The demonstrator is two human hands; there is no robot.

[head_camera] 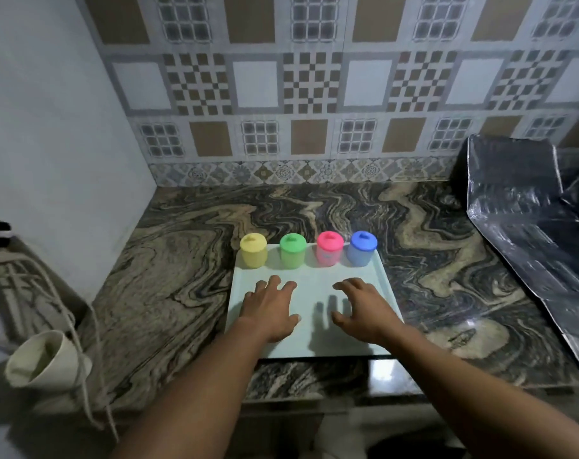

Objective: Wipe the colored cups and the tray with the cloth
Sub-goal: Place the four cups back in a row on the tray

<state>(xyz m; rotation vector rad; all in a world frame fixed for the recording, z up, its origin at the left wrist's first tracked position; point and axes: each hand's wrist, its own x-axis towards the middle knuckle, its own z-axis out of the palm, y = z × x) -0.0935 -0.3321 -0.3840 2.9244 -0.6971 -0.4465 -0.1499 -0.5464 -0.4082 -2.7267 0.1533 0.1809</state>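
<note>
We see the pale tray (309, 346) on the marbled counter (168, 279); along the tray's far edge stand a yellow cup (253, 251), a green cup (292, 252), a pink cup (329, 250) and a blue cup (362, 249), all lidded. Over the tray's bare near half our left hand (269, 309) spreads its fingers and holds nothing; our right hand (364, 309) beside it does likewise, its shadow on the tray; right of the tray lies a dark shiny sheet (526, 233).

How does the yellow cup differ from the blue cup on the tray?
The yellow cup stands at the row's left end, the blue cup at its right end. Yellow's lid matches its body; blue's lid is darker than its body. Both stand upright, lidded, at the far edge of the tray.
</note>
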